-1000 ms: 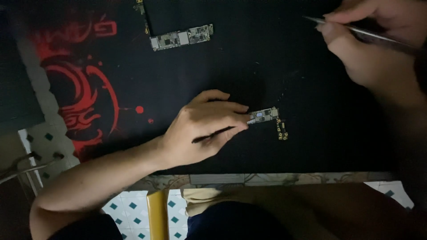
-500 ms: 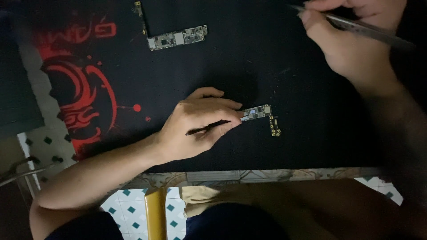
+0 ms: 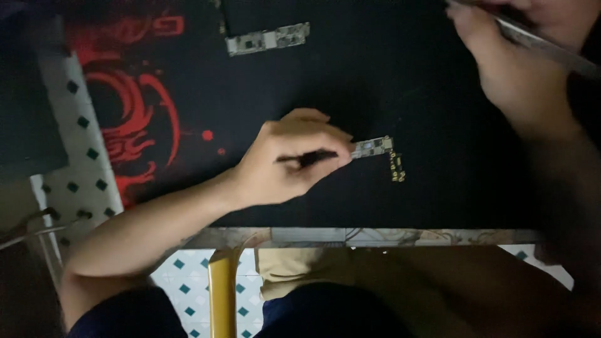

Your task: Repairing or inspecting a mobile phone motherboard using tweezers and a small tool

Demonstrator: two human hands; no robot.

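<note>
Single head view, steeply down, close over mat (image 3: 388, 81).

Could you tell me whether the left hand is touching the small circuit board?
Touching: in the head view, the left hand fingertips pinch the small circuit board at its left end.

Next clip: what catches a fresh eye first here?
The left hand at mid-mat pins a small circuit board on the black desk mat, whose red design glows at left. At top right the right hand grips a slim metal tool; another board lies at top centre.
</note>
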